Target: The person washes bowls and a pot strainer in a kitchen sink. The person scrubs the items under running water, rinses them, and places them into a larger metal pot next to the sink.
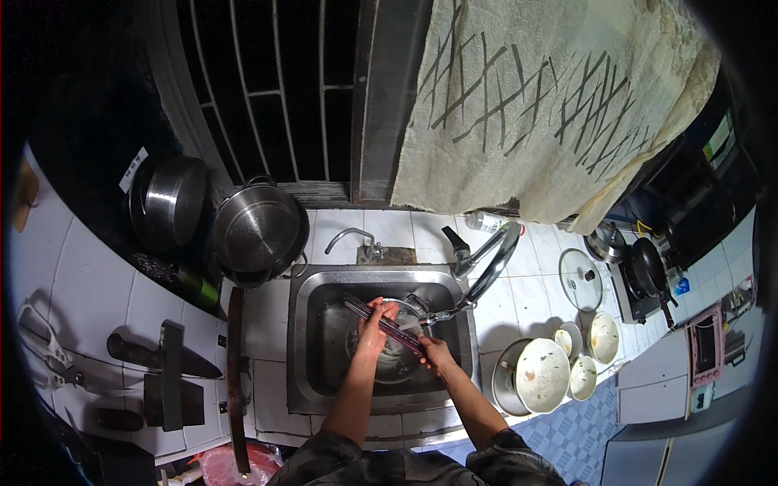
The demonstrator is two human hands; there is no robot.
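Note:
A bundle of dark chopsticks (pixel 398 331) lies slantwise over the stainless steel sink (pixel 304 389), held between both hands. My left hand (pixel 377 322) is closed around the bundle towards its upper left end. At the lower right end, my right hand (pixel 434 353) grips the same bundle. Water comes from the chrome faucet (pixel 495 264), whose spout head (pixel 439 317) is close to the chopsticks. Beneath the hands, a round bowl or basin (pixel 398 369) with water in it stands in the sink, partly hidden by the hands and forearms.
Used bowls (pixel 543 375) with food scraps stand right of the sink, near a glass lid (pixel 580 279). Large metal pots (pixel 258 231) are at the back left. A cleaver-like knife (pixel 194 364) and scissors (pixel 45 346) hang on the left. A wok (pixel 647 267) is far right.

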